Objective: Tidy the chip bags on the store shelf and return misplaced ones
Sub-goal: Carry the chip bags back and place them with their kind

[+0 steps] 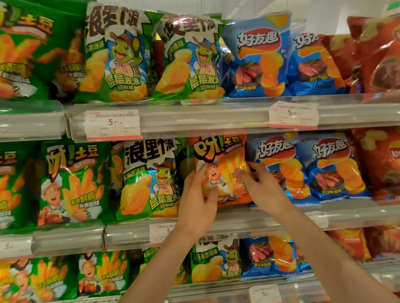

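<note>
Bright overhead light, glare on bags (386, 65) (edges warped, blurry).

Middle shelf (225, 224) front row: three green bags (71, 185), one orange bag (223, 171), two blue (330, 165), one red (395, 164)
</note>
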`<state>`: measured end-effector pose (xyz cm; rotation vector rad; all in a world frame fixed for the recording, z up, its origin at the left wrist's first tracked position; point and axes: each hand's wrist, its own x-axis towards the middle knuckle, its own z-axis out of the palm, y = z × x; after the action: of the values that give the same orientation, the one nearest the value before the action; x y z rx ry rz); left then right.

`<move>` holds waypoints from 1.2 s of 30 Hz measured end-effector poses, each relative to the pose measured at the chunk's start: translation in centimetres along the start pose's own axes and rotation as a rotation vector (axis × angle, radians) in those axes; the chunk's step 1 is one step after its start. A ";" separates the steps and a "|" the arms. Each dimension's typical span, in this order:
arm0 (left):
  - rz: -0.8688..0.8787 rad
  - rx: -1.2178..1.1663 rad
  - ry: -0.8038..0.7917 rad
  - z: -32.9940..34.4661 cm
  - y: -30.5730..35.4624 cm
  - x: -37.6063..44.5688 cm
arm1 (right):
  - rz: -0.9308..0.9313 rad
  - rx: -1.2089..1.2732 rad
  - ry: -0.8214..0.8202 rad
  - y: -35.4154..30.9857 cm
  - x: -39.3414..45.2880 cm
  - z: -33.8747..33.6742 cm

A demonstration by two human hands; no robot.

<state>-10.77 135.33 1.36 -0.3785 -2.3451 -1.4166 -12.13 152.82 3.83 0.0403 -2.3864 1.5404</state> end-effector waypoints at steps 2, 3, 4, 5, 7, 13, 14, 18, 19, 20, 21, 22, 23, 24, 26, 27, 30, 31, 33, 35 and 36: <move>0.009 -0.049 0.001 -0.1 0.4 -0.1 | 0.007 0.043 0.017 -0.7 -0.2 -1.2; 0.014 -0.080 -0.002 -0.1 0.6 -0.2 | 0.016 0.052 0.023 -0.7 -0.4 -1.7; 0.014 -0.117 -0.004 -0.1 0.7 -0.3 | 0.020 0.062 0.031 -0.9 -0.8 -2.3; 0.011 -0.158 -0.004 -0.1 0.8 -0.4 | 0.031 0.081 0.042 -1.0 -1.2 -2.7; -0.013 -0.237 0.001 -0.1 1.2 -0.6 | 0.046 0.140 0.063 -1.0 -2.5 -3.4; -0.065 -0.396 -0.044 -0.3 2.9 -2.9 | 0.114 0.307 0.094 0.0 -7.2 -3.5; -0.068 -0.409 -0.052 -0.4 3.0 -3.5 | 0.126 0.327 0.099 0.2 -7.9 -3.3; -0.091 -0.431 -0.076 -1.4 2.3 -6.1 | 0.174 0.376 0.081 1.3 -10.8 -1.9; -0.101 -0.427 -0.078 -1.9 2.0 -6.7 | 0.179 0.382 0.069 1.5 -11.5 -1.4; -0.119 -0.423 -0.082 -2.4 1.6 -7.3 | 0.179 0.388 0.056 1.7 -12.1 -0.9; -0.138 -0.418 -0.086 -3.0 1.3 -7.9 | 0.179 0.397 0.053 1.8 -12.6 -0.3; -0.153 -0.414 -0.087 -3.7 0.9 -8.5 | 0.180 0.411 0.054 1.7 -13.1 0.3; -0.165 -0.414 -0.082 -4.4 0.5 -9.0 | 0.172 0.425 0.048 1.6 -13.6 0.9; -0.175 -0.418 -0.078 -5.2 0.1 -9.5 | 0.169 0.435 0.036 1.5 -14.1 1.6; -0.188 -0.431 -0.079 -6.8 -0.5 -10.4 | 0.171 0.435 0.009 0.7 -15.4 3.1; -0.187 -0.436 -0.080 -7.7 -0.9 -10.9 | 0.174 0.429 0.008 0.2 -16.0 3.9; -0.173 -0.464 -0.082 -10.6 -1.9 -12.2 | 0.177 0.431 0.040 -1.2 -17.9 6.5; -0.166 -0.480 -0.090 -11.7 -2.3 -12.6 | 0.176 0.427 0.052 -1.7 -18.6 7.5; -0.154 -0.504 -0.115 -14.3 -3.2 -13.5 | 0.179 0.419 0.071 -3.2 -20.2 9.4; -0.138 -0.508 -0.133 -17.5 -4.0 -14.4 | 0.188 0.401 0.083 -5.2 -21.7 11.8; -0.130 -0.506 -0.134 -19.3 -4.6 -14.8 | 0.188 0.381 0.085 -6.4 -22.4 13.1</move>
<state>3.99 115.56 -0.70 -0.4725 -2.1146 -2.1085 7.38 135.27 -1.41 -0.1690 -2.0488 2.0214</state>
